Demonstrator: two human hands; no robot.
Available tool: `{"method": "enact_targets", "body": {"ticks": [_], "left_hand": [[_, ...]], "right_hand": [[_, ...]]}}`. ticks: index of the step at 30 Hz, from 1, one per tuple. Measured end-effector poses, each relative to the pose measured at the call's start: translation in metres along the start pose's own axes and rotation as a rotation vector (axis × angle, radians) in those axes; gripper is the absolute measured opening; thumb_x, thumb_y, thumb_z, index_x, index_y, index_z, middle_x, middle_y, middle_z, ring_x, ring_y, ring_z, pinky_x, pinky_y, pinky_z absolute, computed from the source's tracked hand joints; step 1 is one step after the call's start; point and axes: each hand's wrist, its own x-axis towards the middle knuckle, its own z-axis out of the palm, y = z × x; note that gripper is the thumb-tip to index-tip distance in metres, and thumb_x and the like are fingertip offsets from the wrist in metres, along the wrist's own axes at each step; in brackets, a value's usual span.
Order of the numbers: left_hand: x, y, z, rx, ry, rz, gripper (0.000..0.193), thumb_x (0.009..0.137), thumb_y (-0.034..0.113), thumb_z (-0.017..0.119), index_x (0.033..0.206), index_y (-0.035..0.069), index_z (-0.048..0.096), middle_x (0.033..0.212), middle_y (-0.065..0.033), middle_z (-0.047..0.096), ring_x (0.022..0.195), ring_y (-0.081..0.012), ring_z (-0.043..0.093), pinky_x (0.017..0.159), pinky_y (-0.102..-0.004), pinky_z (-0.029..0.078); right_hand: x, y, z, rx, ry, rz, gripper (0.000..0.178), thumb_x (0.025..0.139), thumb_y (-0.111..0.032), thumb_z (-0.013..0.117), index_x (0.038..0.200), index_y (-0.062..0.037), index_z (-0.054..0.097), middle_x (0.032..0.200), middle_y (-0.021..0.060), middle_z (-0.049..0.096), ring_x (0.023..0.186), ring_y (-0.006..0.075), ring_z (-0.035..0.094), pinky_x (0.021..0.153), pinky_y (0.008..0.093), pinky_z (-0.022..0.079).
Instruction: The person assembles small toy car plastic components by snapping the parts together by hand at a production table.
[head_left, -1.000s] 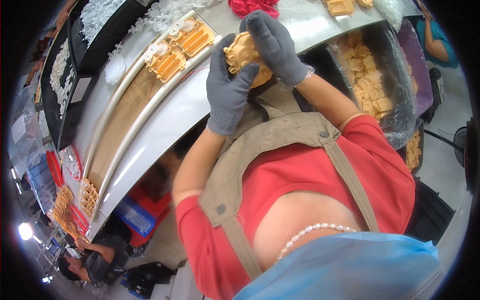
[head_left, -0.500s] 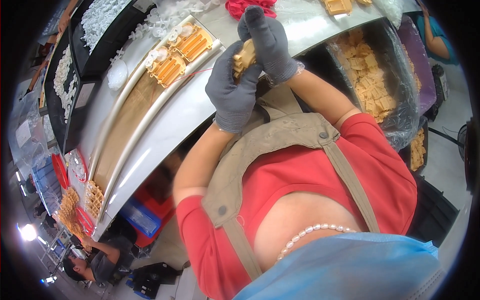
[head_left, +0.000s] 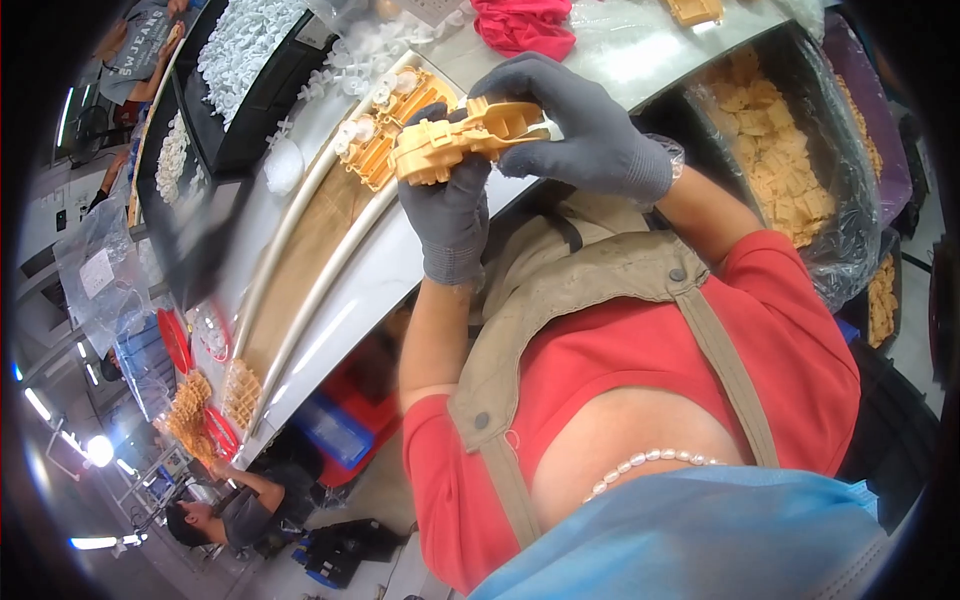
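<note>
Both my hands wear grey knit gloves. Between them is a yellow-orange moulded plastic part (head_left: 440, 150), held level above the table edge. My left hand (head_left: 447, 225) is closed around its left portion from below. At the other end, my right hand (head_left: 597, 135) grips the part's hollow, open-sided end between thumb and fingers. Just beyond my left hand, yellow trays (head_left: 368, 158) carrying clear white plastic pieces (head_left: 352, 132) rest on a tan conveyor belt (head_left: 300, 245). My fingers hide some of the held part.
White rails border the belt. A red cloth (head_left: 522, 25) lies at the table's far side. A plastic-lined bin (head_left: 770, 150) of yellow pieces stands at right, and a black bin (head_left: 250, 55) of small white parts at far left. A co-worker (head_left: 235, 515) handles yellow lattice pieces at lower left.
My hands have moved apart, exposing much more of the yellow part, which now points sideways. My right hand has shifted rightward onto its end. The whole view has shifted slightly.
</note>
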Motion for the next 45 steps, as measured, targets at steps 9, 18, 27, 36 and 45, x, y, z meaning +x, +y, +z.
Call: {"method": "enact_targets", "body": {"ticks": [9,18,27,36,45], "left_hand": [[-0.008,0.034,0.015,0.205,-0.108,0.286,0.066,0.064,0.005,0.074,0.12,0.002,0.041,0.113,-0.0158,0.055,0.107,-0.0258,0.054,0.093,-0.0373,0.044],[-0.013,0.056,0.023,0.46,-0.282,0.418,0.039,0.073,0.013,0.071,0.105,-0.004,0.056,0.108,-0.0185,0.059,0.101,-0.024,0.057,0.092,-0.0354,0.043],[-0.017,0.046,0.02,0.487,-0.14,0.265,0.034,0.068,-0.004,0.069,0.1,0.0,0.059,0.103,-0.0127,0.059,0.096,-0.0196,0.057,0.087,-0.0304,0.044],[-0.01,0.066,0.019,0.652,-0.294,0.294,0.034,0.067,-0.003,0.07,0.099,-0.002,0.058,0.1,-0.0129,0.06,0.096,-0.0218,0.057,0.087,-0.0317,0.044],[-0.026,0.057,0.028,0.656,-0.108,0.373,0.029,0.07,-0.003,0.068,0.098,-0.003,0.058,0.098,-0.0136,0.059,0.088,-0.0195,0.058,0.081,-0.0295,0.045]], "right_hand": [[-0.004,-0.018,-0.011,0.043,0.027,-0.075,0.045,0.071,-0.02,0.076,0.107,-0.0042,0.053,0.099,0.0105,0.056,0.092,0.0245,0.058,0.08,0.0306,0.047],[-0.001,-0.034,-0.023,-0.088,-0.039,-0.191,0.042,0.069,-0.02,0.076,0.103,-0.0065,0.055,0.095,0.008,0.055,0.09,0.0249,0.057,0.075,0.032,0.047],[-0.001,-0.019,-0.015,-0.079,-0.002,-0.169,0.041,0.069,-0.02,0.076,0.1,-0.0058,0.055,0.093,0.0099,0.057,0.088,0.0254,0.059,0.074,0.0312,0.048],[-0.003,-0.021,-0.02,0.027,-0.04,-0.106,0.045,0.071,-0.017,0.075,0.108,-0.0068,0.053,0.095,0.0089,0.057,0.092,0.0233,0.058,0.08,0.0325,0.047],[0.002,-0.032,-0.016,0.053,-0.068,-0.216,0.036,0.072,-0.01,0.072,0.105,-0.0102,0.058,0.097,0.0076,0.055,0.091,0.023,0.057,0.078,0.0311,0.048]]}}
